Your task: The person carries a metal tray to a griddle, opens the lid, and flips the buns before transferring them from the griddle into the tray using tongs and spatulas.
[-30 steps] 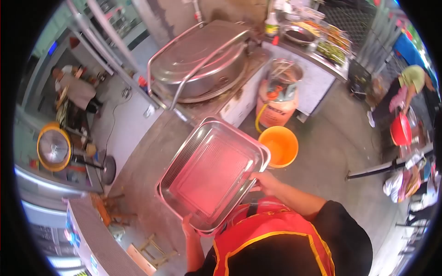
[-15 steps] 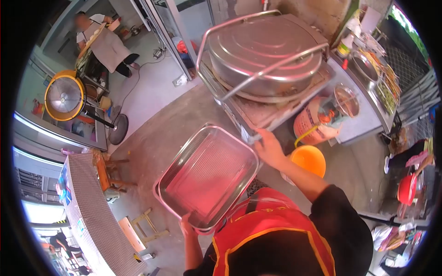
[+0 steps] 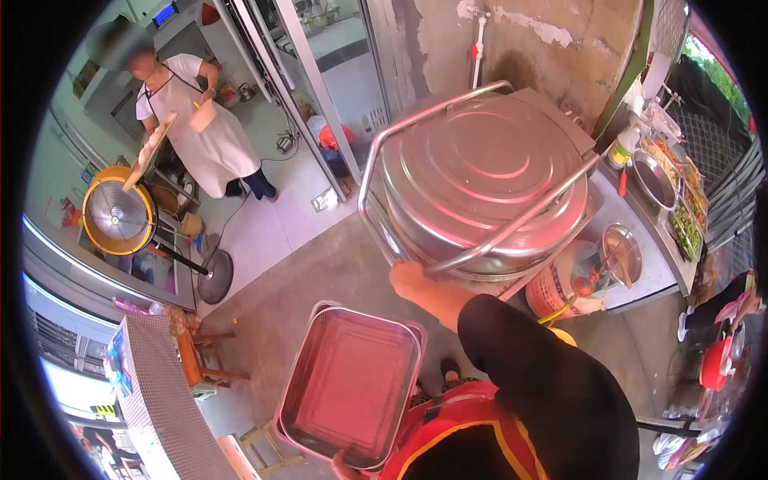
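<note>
A rectangular metal tray (image 3: pixel 352 384) with a ridged bottom hangs in front of me, low at my left. My left hand (image 3: pixel 344 466) grips its near rim, the fingers partly cut off by the picture edge. The tray looks stacked or doubled at its rim. My right hand (image 3: pixel 410 282) is closed around the bent tubular handle (image 3: pixel 368 192) of a large round steel cooker with a domed lid (image 3: pixel 488 152). The lid sits down on the cooker, so its inside is hidden.
Right of the cooker stand a printed bucket (image 3: pixel 552 288), a steel bowl (image 3: pixel 622 246) and trays of chopped vegetables (image 3: pixel 684 228). A yellow fan (image 3: pixel 120 212) is at left. Behind it a person in an apron (image 3: pixel 200 144) holds a board and a bowl. A checked table (image 3: pixel 160 384) flanks me.
My right hand has gone from the cooker stand's front corner to the tubular handle. The tray has shifted lower in view, still in my left hand. The aproned person appears larger and turned.
</note>
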A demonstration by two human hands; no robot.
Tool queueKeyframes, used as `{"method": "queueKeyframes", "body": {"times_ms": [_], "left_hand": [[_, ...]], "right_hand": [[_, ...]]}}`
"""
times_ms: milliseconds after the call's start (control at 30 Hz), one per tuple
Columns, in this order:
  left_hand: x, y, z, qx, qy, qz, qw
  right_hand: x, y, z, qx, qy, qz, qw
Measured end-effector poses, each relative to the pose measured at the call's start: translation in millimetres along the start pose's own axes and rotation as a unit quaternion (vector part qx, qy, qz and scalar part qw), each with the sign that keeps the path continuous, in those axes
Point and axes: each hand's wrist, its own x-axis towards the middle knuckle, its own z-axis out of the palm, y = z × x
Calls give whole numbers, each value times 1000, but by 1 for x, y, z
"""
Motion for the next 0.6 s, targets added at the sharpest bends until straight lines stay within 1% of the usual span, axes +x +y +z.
{"method": "queueKeyframes", "body": {"times_ms": [33,100,133,200,267,300,333,367,400,433,467,533,567,600], "left_hand": [[-3,15,13,-18,-14,-57,998],[-9,26,48,-37,57,65,996],[-12,45,76,-46,94,127,986],[7,69,93,-20,54,180,982],[25,87,92,-44,50,90,994],[62,74,62,47,-1,131,990],[76,70,51,81,-19,158,984],[90,66,41,114,-36,187,975],[92,76,59,89,-16,205,975],[95,83,66,79,-6,211,974],[98,89,73,69,4,217,974],[113,96,83,72,-8,205,976],[120,99,89,70,-18,199,977],[124,101,93,64,-33,191,979]], "right_hand": [[4,2,2,-7,-16,2,1000],[5,6,7,-22,-51,3,998],[4,6,-1,-44,-82,-34,995],[-2,5,-41,-88,-148,-99,980],[-9,-11,-97,0,-178,49,983],[-11,-16,-127,-37,-201,-3,979],[-12,-14,-161,-71,-222,-53,971],[-14,-14,-193,-41,-228,-28,972],[-16,-4,-214,-22,-164,-33,986],[-11,12,-234,-35,-131,-86,987],[-22,1,-286,-72,-159,-70,982],[-28,16,-355,-86,-131,-4,988],[-37,38,-382,-1,-37,-22,999],[-44,39,-414,-18,-14,28,999]]}}
